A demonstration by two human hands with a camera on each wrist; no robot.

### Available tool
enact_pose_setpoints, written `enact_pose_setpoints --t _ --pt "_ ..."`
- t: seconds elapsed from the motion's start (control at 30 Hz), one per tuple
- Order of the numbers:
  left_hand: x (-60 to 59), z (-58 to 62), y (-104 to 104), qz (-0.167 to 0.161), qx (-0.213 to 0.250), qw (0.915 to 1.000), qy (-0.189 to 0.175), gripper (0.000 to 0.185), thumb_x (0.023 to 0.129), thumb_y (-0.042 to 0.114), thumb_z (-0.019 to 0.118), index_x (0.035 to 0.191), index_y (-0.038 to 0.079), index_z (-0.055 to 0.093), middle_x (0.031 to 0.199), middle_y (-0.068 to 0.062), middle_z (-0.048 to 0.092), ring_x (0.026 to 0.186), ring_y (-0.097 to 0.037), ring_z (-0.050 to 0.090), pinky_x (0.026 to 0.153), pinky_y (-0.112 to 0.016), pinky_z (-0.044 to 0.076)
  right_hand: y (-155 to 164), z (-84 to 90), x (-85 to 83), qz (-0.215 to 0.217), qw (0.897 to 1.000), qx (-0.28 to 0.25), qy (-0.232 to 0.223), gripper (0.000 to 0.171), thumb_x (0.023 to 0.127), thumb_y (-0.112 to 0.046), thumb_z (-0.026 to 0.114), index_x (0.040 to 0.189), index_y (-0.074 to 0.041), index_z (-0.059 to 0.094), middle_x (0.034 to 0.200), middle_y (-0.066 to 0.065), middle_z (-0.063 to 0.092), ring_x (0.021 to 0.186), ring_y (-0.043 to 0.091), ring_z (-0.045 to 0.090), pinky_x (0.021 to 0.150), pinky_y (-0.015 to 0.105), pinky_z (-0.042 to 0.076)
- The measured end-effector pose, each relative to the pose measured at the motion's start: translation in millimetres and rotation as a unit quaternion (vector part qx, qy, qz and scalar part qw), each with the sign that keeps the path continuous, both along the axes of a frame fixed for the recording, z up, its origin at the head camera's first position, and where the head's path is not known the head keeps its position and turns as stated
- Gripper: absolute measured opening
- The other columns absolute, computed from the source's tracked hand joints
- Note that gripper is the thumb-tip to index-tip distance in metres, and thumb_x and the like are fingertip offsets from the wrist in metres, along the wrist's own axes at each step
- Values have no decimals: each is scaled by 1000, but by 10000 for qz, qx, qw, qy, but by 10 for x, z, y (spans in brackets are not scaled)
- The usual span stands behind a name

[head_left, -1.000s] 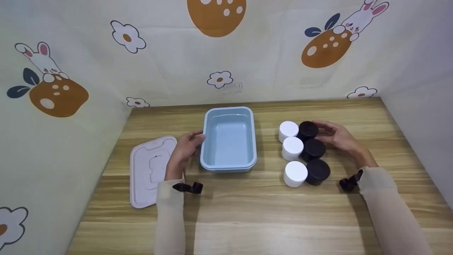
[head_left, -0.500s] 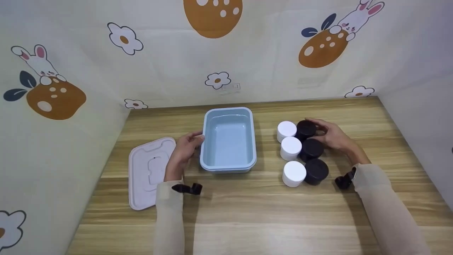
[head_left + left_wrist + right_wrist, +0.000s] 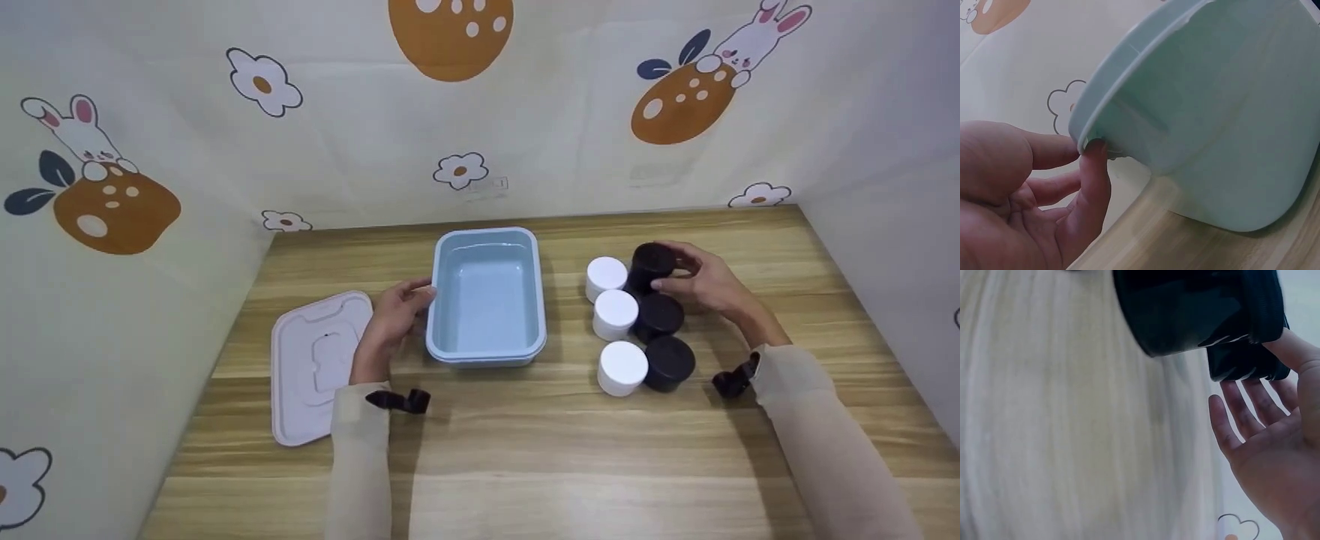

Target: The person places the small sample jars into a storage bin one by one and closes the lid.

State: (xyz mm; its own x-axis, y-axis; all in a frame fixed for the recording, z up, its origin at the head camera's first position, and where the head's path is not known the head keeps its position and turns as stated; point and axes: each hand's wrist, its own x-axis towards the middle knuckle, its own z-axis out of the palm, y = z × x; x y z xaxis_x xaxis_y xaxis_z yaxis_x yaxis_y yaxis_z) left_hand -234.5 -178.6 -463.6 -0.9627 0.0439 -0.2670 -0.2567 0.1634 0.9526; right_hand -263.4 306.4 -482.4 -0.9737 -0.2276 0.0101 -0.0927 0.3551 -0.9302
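My left hand [image 3: 394,319] pinches the rim of a light blue plastic box [image 3: 487,357] at its left side. In the left wrist view, thumb and fingers meet at the box's edge [image 3: 1100,95]. At the back right, my right hand [image 3: 709,281] grips the farthest black jar [image 3: 651,264], thumb in front and fingers behind. That jar stands higher than its neighbours. Nearer me are two more black jars, a middle one [image 3: 660,315] and a front one [image 3: 670,364]. In the right wrist view, the gripped jar [image 3: 1244,363] is partly hidden behind a nearer black jar [image 3: 1196,315].
Three white jars line up left of the black ones: back [image 3: 607,276], middle [image 3: 616,311] and front [image 3: 622,366]. A pale lid [image 3: 300,375] lies on the wooden table [image 3: 525,465] at the left, partly under my left forearm. Patterned cloth walls [image 3: 360,112] enclose the table.
My right hand has closed round the farthest black jar and raised it a little. The left hand stays at the box rim. The head view has shifted slightly.
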Motion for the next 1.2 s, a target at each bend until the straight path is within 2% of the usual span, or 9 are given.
enact_pose_setpoints --t 0.2,0.37,0.6,0.8,1.2 --pt "-13 -15 -2 -30 56 10000 10 44 102 17 56 143 -1 51 107 -19 70 77 -13 69 63 -27 57 -47 81 14 -161 9997 -45 172 70 86 -13 80 147 -5 46 121 -18 60 113 -4 57 96 15 47" --pt "-17 -20 -8 -44 3 10000 -38 44 103 19 56 143 1 51 113 -20 69 80 -12 67 66 -27 55 -118 173 15 -246 9990 -164 340 68 86 -8 79 145 -4 46 119 -17 59 109 0 58 89 13 49" --pt "0 -10 -4 -269 187 9994 -113 46 104 19 53 148 4 46 123 -27 65 87 -19 72 69 -34 61 -196 328 16 -122 9980 -339 521 67 85 -4 77 144 -2 47 118 -14 61 107 1 61 87 13 51" --pt "0 -5 -16 -167 -59 9997 -185 46 104 23 54 146 6 48 123 -23 67 93 -20 69 73 -34 60 -279 463 5 -25 9977 -469 482 67 85 -3 77 144 -5 46 120 -11 60 106 3 63 86 15 53" --pt "-8 -24 -15 -180 -18 9996 -236 47 104 25 55 146 8 48 121 -21 67 88 -18 69 69 -33 60 -491 734 0 194 9972 -427 585 65 85 -4 78 142 -6 47 126 -9 57 115 5 59 92 16 50"
